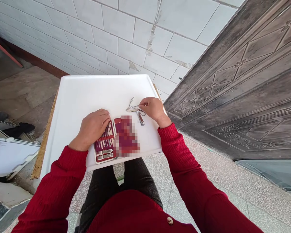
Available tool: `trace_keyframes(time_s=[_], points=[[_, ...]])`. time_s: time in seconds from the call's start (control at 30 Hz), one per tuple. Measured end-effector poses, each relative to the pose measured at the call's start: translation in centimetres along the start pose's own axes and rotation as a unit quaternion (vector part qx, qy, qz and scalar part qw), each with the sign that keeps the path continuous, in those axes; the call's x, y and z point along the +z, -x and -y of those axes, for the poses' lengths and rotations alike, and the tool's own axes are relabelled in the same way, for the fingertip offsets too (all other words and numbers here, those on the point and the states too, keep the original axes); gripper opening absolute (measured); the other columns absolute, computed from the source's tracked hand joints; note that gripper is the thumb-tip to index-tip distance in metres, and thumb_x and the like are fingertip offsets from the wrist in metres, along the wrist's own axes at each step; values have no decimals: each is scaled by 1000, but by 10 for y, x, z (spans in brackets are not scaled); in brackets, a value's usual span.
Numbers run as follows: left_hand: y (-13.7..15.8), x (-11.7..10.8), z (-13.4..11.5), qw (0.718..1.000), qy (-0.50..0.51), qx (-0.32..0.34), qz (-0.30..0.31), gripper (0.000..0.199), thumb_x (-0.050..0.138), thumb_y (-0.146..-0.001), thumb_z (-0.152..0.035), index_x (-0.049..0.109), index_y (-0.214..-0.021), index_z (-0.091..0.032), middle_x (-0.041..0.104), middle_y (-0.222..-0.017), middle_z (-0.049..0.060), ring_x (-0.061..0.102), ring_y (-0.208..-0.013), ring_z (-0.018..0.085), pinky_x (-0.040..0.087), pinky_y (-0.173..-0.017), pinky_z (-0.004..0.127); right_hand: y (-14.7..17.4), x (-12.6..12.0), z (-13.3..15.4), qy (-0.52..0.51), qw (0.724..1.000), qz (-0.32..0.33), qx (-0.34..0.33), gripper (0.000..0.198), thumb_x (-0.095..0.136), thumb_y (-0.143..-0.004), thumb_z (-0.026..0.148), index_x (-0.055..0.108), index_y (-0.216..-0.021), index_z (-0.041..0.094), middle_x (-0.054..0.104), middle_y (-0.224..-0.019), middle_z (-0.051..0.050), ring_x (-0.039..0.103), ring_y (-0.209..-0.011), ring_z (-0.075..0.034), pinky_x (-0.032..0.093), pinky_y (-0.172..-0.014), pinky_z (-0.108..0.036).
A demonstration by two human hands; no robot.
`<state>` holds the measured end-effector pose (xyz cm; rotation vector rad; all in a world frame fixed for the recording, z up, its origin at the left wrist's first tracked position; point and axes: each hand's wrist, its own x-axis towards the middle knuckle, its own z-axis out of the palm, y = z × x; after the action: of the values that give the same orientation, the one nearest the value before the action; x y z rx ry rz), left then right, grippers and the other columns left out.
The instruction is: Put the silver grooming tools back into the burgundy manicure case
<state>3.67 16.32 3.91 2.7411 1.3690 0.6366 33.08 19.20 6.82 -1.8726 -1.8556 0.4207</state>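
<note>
An unfolded manicure case (95, 158) lies near the front edge of the white tabletop. Its left half holds several slim metal tools (104, 140) under a red strap, with two nail clippers (105, 154) below them. My left hand (93, 127) lies over the case's upper left edge, fingers stretched out and close together, covering some tool ends. To the right, my right hand (153, 108) pinches a slim metal tool (137, 106) between thumb and fingertips; its exact kind is unclear. Under those fingertips are cuticle nippers (130, 105), a finger-ring handle (142, 113) and another nail clipper (140, 118).
The case's right half (118, 120) is largely pixelated. The white tabletop (99, 90) ends close to my legs. A tiled wall (126, 38) stands behind it, and a dark patterned door (232, 81) rises on the right. Assorted items (14, 129) lie at the lower left.
</note>
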Motion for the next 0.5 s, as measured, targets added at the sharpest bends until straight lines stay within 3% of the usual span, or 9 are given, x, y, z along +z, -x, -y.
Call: trace_keyframes(time_s=[0.23,0.5], points=[[1,3,1,1000,5,2,3,40,38,-107,-28,77,-99,-20,77,-123,8,73,-110,28,59,-84,41,5,-1,4,-22,995,72,-65,4,76,-85,19,79,-82,20,76,-91,-3,63,-78,-16,41,-68,-28],[-1,2,1,1000,23,4,12,41,38,-106,-28,77,-98,-20,78,-121,9,72,-112,29,60,-87,44,4,5,6,19,994,69,-88,11,70,-88,12,78,-84,19,74,-94,-5,62,-78,-16,40,-70,-29]])
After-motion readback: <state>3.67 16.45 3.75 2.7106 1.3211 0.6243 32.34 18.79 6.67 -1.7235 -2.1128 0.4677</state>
